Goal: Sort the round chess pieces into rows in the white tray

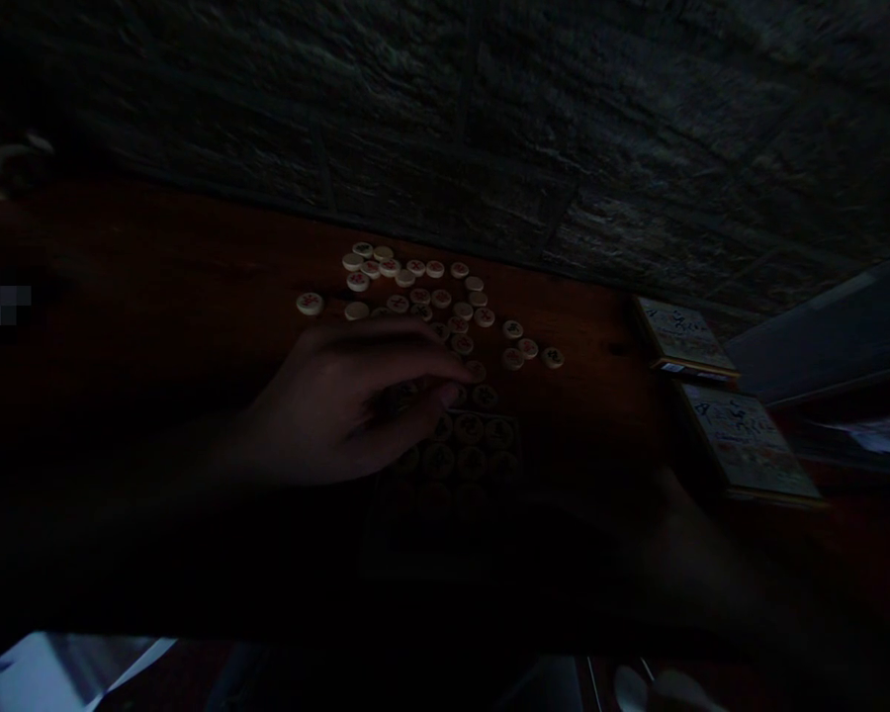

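My left hand [341, 396] reaches over the table from the left, its thumb and forefinger curled together in a pinch around a round xiangqi piece [458, 397]. Other pieces lie under and beside its fingers. Just below, a dark tray [520, 445] holds rows of xiangqi pieces [469, 428] with characters on top. In deep shadow to the right of the tray is my right hand [674, 534]; darkness hides its fingers.
Loose pale pieces [419, 296], some with red marks, are scattered towards the stone wall [445, 129]. Two flat printed boxes [682, 331] lie at the right of the wooden table [193, 257]. White objects [66, 672] show below the front edge.
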`<control>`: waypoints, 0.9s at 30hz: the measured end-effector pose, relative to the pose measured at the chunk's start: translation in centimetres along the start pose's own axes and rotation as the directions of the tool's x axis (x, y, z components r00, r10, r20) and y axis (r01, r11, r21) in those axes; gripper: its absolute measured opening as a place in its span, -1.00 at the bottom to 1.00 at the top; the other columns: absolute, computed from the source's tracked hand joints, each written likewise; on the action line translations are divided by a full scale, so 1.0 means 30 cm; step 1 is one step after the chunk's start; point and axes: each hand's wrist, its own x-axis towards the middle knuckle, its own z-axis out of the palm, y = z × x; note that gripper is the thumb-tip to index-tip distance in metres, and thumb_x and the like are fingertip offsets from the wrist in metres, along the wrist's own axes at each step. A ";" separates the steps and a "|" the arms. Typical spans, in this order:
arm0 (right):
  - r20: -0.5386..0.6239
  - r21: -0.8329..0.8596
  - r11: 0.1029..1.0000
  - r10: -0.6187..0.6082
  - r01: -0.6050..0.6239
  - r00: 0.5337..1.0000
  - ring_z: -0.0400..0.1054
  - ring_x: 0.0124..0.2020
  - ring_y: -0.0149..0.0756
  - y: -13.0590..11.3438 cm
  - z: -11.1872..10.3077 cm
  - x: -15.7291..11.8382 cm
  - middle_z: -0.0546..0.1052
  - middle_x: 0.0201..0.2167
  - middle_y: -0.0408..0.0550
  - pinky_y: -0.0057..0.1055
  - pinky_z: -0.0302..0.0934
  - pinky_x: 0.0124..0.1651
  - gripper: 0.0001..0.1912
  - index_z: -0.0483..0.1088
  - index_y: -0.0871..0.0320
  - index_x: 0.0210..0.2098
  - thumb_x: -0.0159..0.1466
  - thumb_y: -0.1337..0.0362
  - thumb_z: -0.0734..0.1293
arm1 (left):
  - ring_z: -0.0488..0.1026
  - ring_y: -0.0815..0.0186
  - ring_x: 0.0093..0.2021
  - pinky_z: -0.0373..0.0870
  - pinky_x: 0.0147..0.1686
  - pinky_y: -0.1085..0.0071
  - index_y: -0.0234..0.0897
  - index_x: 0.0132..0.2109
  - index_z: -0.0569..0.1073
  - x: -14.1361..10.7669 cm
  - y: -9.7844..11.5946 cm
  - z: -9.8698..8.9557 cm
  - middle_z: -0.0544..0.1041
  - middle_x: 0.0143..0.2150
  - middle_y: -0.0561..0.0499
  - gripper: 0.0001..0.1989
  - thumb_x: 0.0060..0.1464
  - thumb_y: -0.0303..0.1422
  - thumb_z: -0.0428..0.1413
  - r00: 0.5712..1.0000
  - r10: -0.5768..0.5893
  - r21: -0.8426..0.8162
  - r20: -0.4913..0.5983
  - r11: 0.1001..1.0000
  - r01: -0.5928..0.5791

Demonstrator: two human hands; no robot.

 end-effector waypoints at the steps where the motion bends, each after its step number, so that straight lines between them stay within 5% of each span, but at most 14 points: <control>1: 0.007 0.020 1.000 0.007 -0.007 1.000 0.53 -0.43 -0.31 0.000 -0.001 0.001 0.66 -0.37 -0.08 -0.42 0.36 -0.41 -0.84 0.54 0.13 -0.20 0.32 0.34 0.30 | 0.60 0.32 -0.15 0.52 -0.16 0.45 -0.25 -0.04 0.59 0.000 0.000 0.000 0.65 -0.11 0.00 -0.79 0.22 -0.48 0.13 1.000 0.000 0.001 -0.002 1.000 0.000; 7: 0.146 0.141 0.984 0.085 -0.105 0.986 0.55 -0.39 -0.32 -0.004 -0.003 0.011 0.67 -0.34 -0.15 -0.45 0.38 -0.37 -0.73 0.57 0.09 -0.11 0.20 0.43 0.40 | 0.60 0.30 -0.13 0.52 -0.16 0.43 -0.21 -0.05 0.58 0.001 0.005 0.004 0.65 -0.09 0.00 -0.80 0.23 -0.46 0.13 1.000 -0.013 -0.020 -0.002 1.000 0.013; 19: 0.178 0.144 0.979 0.119 -0.145 0.977 0.54 -0.41 -0.35 -0.006 0.014 -0.004 0.66 -0.33 -0.20 -0.43 0.35 -0.37 -0.58 0.56 0.02 -0.07 0.14 0.54 0.37 | 0.60 0.31 -0.14 0.53 -0.17 0.44 -0.24 -0.05 0.58 0.000 0.004 0.006 0.65 -0.10 -0.02 -0.80 0.23 -0.48 0.13 1.000 0.011 -0.015 -0.012 1.000 -0.011; 27: 0.128 0.165 0.978 0.110 -0.130 0.986 0.47 -0.56 -0.39 -0.019 -0.004 0.016 0.60 -0.50 -0.20 -0.49 0.24 -0.55 -0.71 0.54 0.12 -0.33 0.04 0.60 0.38 | 0.60 0.34 -0.14 0.52 -0.16 0.46 -0.24 -0.05 0.57 -0.003 0.002 0.010 0.65 -0.10 0.00 -0.81 0.22 -0.49 0.14 0.999 0.019 -0.009 -0.026 1.000 -0.019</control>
